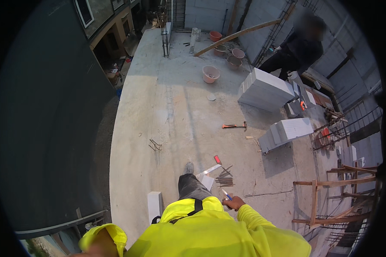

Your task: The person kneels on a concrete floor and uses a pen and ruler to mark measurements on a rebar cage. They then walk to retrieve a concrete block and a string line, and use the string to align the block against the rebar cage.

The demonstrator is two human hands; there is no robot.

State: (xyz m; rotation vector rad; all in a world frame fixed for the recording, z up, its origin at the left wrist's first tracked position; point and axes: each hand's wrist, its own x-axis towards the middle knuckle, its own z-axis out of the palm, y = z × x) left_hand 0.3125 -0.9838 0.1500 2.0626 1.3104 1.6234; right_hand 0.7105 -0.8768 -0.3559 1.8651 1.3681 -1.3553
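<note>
My right hand (234, 203) is closed around a slim blue-and-white marker pen (227, 194), held just in front of my body with its pale end pointing away from me. Low at the left edge, my left hand (99, 246) shows beside a yellow cuff, too blurred to make out its fingers. On the concrete ahead of my right hand lie several thin steel rods (225, 180). Next to them are a small white block piece (207, 182) and a square with a red handle (217, 159).
A hammer (234, 126) lies farther out. White blocks (270, 88) stand to the right, where a co-worker (302, 47) stands by a handsaw (303, 105). Several buckets (211, 74) sit far back; wooden frames (330, 184) stand right. The slab's edge drops off left.
</note>
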